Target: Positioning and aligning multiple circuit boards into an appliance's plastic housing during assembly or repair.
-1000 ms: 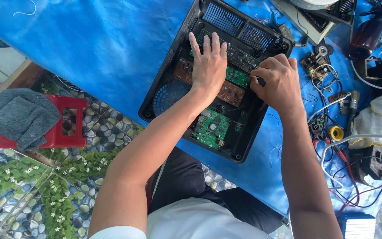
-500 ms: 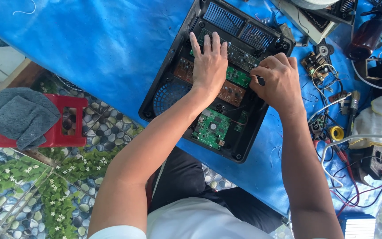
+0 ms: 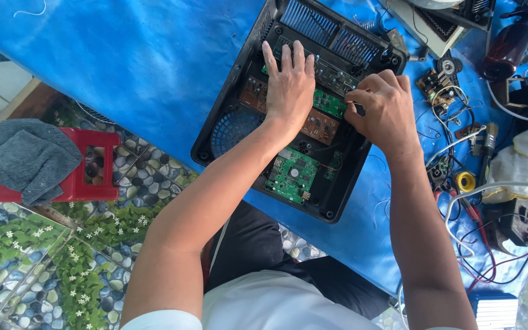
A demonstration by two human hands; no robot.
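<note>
Both hands work inside an opened black appliance casing (image 3: 227,131) on the blue-covered bench (image 3: 123,55).

The left hand (image 3: 289,88) lies flat, fingers spread, on the circuit boards (image 3: 328,104); the right hand (image 3: 383,107) is closed around a small dark tool (image 3: 359,109), near the casing's right edge.

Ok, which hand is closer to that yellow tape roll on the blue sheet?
Right. The right hand works at the open black casing, up-left of the yellow tape roll; the left hand lies flat on the boards, farther left.
</note>
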